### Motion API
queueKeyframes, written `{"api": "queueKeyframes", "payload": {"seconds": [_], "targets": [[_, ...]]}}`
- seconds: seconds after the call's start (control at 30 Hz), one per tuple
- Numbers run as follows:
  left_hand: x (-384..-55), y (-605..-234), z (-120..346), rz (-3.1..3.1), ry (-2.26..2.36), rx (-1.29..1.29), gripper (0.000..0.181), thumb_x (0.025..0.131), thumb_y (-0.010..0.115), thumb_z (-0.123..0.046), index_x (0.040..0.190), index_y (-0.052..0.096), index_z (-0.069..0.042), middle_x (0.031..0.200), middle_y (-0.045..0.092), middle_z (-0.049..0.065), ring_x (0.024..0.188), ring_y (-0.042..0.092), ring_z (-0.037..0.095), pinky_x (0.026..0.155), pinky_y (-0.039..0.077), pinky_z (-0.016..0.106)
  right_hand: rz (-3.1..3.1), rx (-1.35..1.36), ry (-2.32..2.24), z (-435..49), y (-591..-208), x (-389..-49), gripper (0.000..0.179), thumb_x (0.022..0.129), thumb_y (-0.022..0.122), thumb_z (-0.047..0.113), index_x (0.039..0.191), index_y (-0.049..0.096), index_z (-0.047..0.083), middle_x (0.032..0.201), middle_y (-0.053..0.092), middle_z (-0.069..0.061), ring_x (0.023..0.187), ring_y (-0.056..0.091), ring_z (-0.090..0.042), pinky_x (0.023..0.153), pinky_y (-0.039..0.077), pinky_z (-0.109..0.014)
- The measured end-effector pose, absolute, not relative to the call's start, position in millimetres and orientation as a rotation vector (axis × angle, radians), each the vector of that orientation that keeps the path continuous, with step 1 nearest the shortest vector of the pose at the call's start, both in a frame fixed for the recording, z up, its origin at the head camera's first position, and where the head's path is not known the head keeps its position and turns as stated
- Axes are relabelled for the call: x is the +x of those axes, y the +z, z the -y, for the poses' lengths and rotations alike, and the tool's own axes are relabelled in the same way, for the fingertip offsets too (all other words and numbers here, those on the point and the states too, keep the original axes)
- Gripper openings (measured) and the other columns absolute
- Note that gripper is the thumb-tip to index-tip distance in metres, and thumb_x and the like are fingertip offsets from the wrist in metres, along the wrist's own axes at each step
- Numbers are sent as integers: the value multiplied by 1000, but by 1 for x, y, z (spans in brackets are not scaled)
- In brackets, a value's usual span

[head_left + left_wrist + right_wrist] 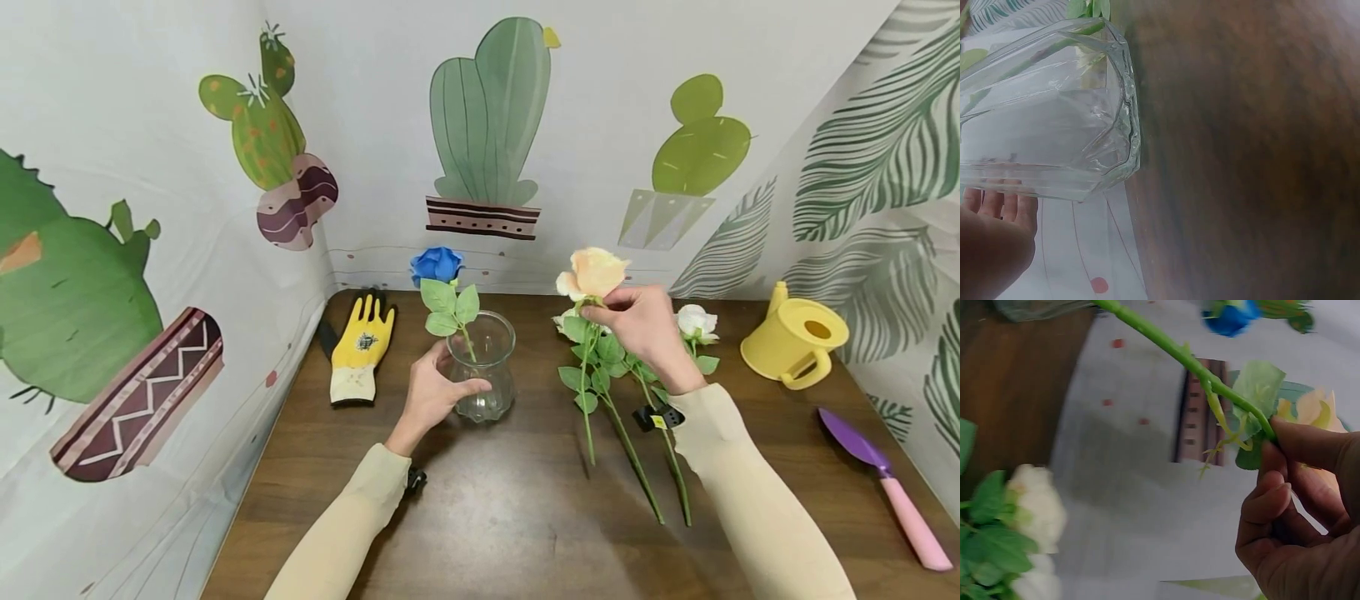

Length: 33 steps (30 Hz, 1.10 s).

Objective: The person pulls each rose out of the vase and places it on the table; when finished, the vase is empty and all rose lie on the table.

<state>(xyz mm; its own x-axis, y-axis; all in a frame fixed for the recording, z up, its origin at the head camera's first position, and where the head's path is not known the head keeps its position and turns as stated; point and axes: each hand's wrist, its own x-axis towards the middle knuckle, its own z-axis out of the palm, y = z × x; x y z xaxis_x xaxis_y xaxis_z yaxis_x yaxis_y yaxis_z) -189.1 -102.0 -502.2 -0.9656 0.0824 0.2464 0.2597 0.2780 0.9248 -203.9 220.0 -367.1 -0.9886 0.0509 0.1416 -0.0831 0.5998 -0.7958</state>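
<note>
A clear glass vase (487, 392) stands on the wooden table, and my left hand (433, 392) grips its side, thumb in front and fingers behind. One blue rose (437, 265) leans left in the vase, its stem inside the glass. In the left wrist view the fingers (1007, 205) lie along the glass wall. To the right, my right hand (643, 323) pinches a peach rose (597, 271) just under its bloom, with the green stem (1166, 345) hanging down over the table. The right wrist view shows thumb and fingertips on that stem.
White roses (696, 322) with long stems lie on the table behind and below my right hand. A yellow glove (363, 337) lies at the left, a yellow watering can (776, 343) stands at the back right, and a purple trowel (862, 446) with a pink handle lies near the right edge.
</note>
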Motion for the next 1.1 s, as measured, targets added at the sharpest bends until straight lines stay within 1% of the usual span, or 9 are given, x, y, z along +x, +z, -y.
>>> {"api": "queueKeyframes", "payload": {"seconds": [0.13,0.4,0.53,0.67,0.7,0.83,0.93,1.0,1.1], "targets": [[-190,-503,103,2384,-1771,-330,75,71,104,-17,137,70,-7,133,78,14,131,72,32,115,58,51,2787,51,1256,-217,-392,-216,21,90,91,25,89,86,5,86,78,3,74,57,-12,61,44,-24],[-191,-503,103,2390,-1757,-323,77,70,105,-20,137,70,-7,132,79,13,129,73,31,114,59,47,2963,31,1198,-209,-433,-238,20,91,90,23,93,85,4,94,78,-9,79,58,-16,70,47,-26],[-191,-503,103,2390,-1761,-318,76,70,105,-21,137,71,-7,132,79,14,127,73,31,112,59,46,3024,68,1180,-204,-449,-247,18,92,88,20,87,84,4,86,75,-6,77,55,-16,70,44,-27],[-189,-502,102,2396,-1769,-310,76,70,105,-21,136,71,-7,131,79,13,126,73,30,111,60,43,3093,61,1159,-197,-460,-253,23,92,87,18,74,79,7,69,64,2,71,49,-15,67,41,-27],[-189,-502,102,2398,-1769,-307,76,70,105,-20,136,71,-7,131,79,13,125,73,30,111,60,43,3090,96,1170,-200,-473,-260,29,92,89,22,69,75,10,65,59,5,68,47,-13,65,39,-26],[-188,-500,102,2390,-1778,-299,74,71,104,-17,137,71,-7,131,79,14,125,73,32,111,59,49,3129,93,1091,-195,-487,-269,33,90,89,19,63,71,13,59,57,6,64,48,-13,63,42,-28],[-189,-500,101,2387,-1777,-303,74,71,104,-16,137,71,-7,131,79,15,126,73,33,112,59,53,3170,30,1004,-188,-487,-269,32,88,89,14,64,69,9,61,60,0,69,54,-20,68,48,-34],[-189,-500,102,2388,-1770,-307,74,71,104,-17,137,71,-7,131,79,15,126,73,33,112,59,53,3168,16,961,-188,-501,-276,35,86,90,13,62,65,11,61,57,2,71,53,-22,70,49,-36],[-190,-501,102,2395,-1757,-313,75,71,105,-19,137,71,-7,132,79,14,127,73,32,113,59,51,3167,23,934,-189,-520,-285,48,84,91,11,56,52,14,56,43,4,65,46,-20,64,44,-35]]}}
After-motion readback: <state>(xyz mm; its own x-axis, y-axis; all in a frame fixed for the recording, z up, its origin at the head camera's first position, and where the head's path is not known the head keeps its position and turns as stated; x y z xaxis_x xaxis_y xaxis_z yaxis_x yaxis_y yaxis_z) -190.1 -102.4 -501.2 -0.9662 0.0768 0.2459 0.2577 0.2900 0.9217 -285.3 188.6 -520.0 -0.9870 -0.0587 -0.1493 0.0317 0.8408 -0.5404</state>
